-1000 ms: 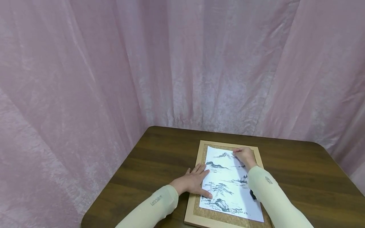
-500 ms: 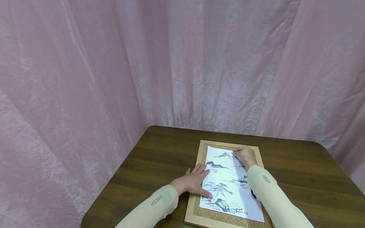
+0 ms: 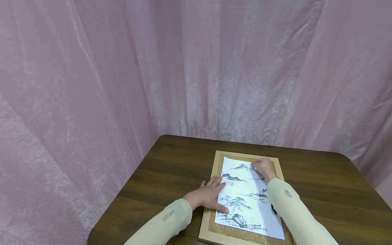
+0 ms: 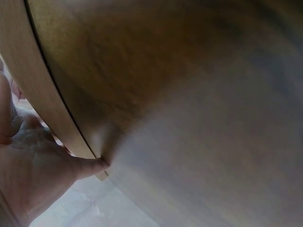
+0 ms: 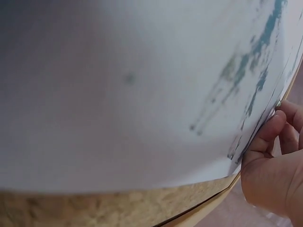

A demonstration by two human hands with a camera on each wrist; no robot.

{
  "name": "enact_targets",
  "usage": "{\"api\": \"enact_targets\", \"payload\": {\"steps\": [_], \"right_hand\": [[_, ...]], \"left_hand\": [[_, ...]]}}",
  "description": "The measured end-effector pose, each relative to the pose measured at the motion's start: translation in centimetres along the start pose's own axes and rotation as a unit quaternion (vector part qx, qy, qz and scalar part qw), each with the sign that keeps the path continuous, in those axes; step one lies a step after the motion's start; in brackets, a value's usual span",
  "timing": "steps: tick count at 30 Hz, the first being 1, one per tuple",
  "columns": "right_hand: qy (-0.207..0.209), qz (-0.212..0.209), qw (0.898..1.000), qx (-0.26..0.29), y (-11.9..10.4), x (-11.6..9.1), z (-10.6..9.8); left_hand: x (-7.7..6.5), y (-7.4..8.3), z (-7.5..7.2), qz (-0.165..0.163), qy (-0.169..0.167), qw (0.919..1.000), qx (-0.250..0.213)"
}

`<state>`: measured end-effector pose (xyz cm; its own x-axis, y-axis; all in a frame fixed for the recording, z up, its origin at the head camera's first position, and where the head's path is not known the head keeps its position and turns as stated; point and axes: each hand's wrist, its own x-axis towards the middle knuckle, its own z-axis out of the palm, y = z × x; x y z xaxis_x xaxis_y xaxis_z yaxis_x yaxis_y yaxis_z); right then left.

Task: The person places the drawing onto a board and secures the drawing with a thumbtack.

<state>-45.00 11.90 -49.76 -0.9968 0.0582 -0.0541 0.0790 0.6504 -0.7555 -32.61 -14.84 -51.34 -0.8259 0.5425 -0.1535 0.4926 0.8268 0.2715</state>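
A sheet of paper [image 3: 245, 204] printed with an ink landscape lies on a cork board [image 3: 228, 231] with a pale wooden frame. My left hand [image 3: 206, 195] is spread across the board's left side, fingertips and thumb on the paper's left edge. In the left wrist view its thumb [image 4: 90, 166] lies over the wooden frame [image 4: 52, 101]. My right hand [image 3: 264, 167] is at the paper's top edge, right of the middle. In the right wrist view, thumb and forefinger pinch a small pale-green, pin-like thing [image 5: 279, 103] right at the paper; most of it is hidden by the fingers.
The board rests on a dark brown wooden table [image 3: 177, 163] with rounded corners. Pink velvet curtains [image 3: 196, 68] hang behind and to the left of it. A small black object [image 3: 274, 209] shows beside the right sleeve [image 3: 294, 207], over the paper's right edge.
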Motion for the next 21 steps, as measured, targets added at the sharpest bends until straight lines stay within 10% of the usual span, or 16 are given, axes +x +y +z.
{"api": "enact_targets", "payload": {"steps": [21], "right_hand": [[0.011, -0.007, 1.0, -0.023, -0.11, -0.08, 0.27]], "left_hand": [[0.04, -0.11, 0.13, -0.002, -0.001, 1.0, 0.001]]}}
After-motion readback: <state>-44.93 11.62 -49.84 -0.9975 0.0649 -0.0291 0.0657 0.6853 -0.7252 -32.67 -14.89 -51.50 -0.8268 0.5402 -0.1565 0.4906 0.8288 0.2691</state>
